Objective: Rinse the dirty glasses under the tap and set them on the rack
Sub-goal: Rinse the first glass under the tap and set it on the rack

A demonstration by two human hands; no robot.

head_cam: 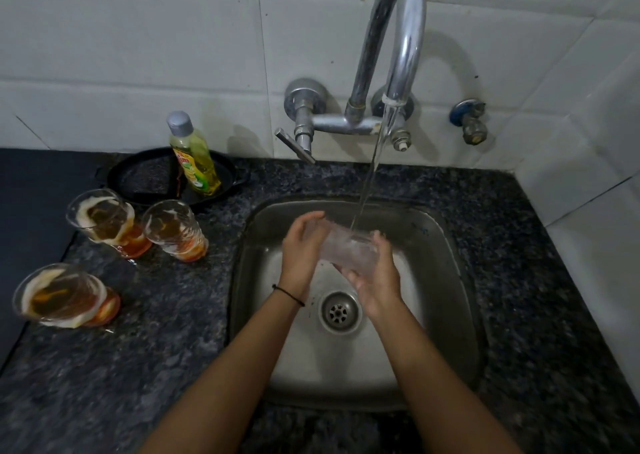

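Glass (346, 250): lies sideways above the sink (450, 245), under the tap's (398, 55) stream.
Left hand (299, 245): fingers curled round the glass's left end.
Right hand (375, 277): grips its right end, fingers wrapped beneath.
Arms: both extend from the near edge, wrists close together.

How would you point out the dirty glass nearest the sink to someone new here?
From the steel sink, move left onto the dark granite counter. Three stained glasses stand there. Yours is the rightmost glass, in front of the black pan holding the yellow soap bottle.
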